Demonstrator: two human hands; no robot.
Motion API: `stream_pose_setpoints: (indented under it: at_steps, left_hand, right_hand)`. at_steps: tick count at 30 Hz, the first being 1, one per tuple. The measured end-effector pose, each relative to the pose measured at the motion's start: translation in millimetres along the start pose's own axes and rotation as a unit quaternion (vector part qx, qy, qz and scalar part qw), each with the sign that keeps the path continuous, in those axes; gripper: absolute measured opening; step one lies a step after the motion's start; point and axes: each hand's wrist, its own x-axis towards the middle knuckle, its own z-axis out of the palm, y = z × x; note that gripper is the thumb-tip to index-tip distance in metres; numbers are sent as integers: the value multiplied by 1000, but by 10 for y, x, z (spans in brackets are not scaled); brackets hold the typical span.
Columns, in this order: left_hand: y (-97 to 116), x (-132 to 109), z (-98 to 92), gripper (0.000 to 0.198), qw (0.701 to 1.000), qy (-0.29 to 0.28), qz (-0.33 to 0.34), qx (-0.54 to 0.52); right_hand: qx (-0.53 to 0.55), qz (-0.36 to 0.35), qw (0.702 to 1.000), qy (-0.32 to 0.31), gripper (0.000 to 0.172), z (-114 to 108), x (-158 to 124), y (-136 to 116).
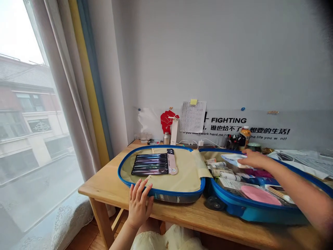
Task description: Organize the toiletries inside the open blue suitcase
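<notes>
An open blue suitcase (226, 201) lies spread on the wooden table, its beige-lined lid (186, 178) to the left. My left hand (140, 199) rests on the lid's near rim, fingers stretched out and holding nothing. A pack of toothbrushes (153, 164) lies flat on the lining just beyond it. Over the filled half, my right hand (251, 159) grips a white-and-blue packet (234, 160); its exact kind is unclear. Beneath and around that hand are several white tubes (225, 173), a pink oval item (260, 194) and cotton swabs (278, 192).
Along the wall stand an orange-labelled bottle (244, 137), pens (231, 142), a white upright stand (174, 132) and a small bottle (166, 138). Plastic-wrapped papers (299, 161) lie at the back right. A curtain (70, 76) and window are on the left.
</notes>
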Motion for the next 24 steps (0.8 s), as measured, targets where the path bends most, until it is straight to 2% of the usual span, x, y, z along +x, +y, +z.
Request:
stream_pose_setpoints:
  at_steps: [3, 6, 10, 12, 15, 19, 22, 24]
  left_hand:
    - [6, 0, 1, 41, 1000, 4, 1, -4]
    - [16, 14, -6, 41, 1000, 8, -2, -8]
    - [24, 30, -11, 39, 1000, 8, 3, -9]
    - [20, 24, -7, 37, 1000, 6, 4, -7]
    - [9, 5, 6, 36, 1000, 9, 2, -5]
    - [0, -20, 24, 35, 1000, 10, -2, -7]
    - [0, -36, 36, 36, 1000, 9, -6, -7]
    - [3, -47, 43, 38, 1000, 9, -9, -7]
  right_hand:
    - [11, -64, 998, 5, 60, -179, -90, -355]
    - [57, -185, 981, -22, 62, -98, -267, -932]
    - [122, -355, 919, -117, 52, 390, -644, -1827]
    - [143, -406, 891, -147, 50, 671, -839, -2224]
    - [163, -443, 863, -180, 47, 1013, -1071, -2687]
    - [178, -449, 852, -204, 44, 1307, -1264, -3045]
    - [178, -442, 850, -223, 42, 1448, -1328, -3156]
    - [175, -441, 846, -244, 35, 1512, -1330, -3182]
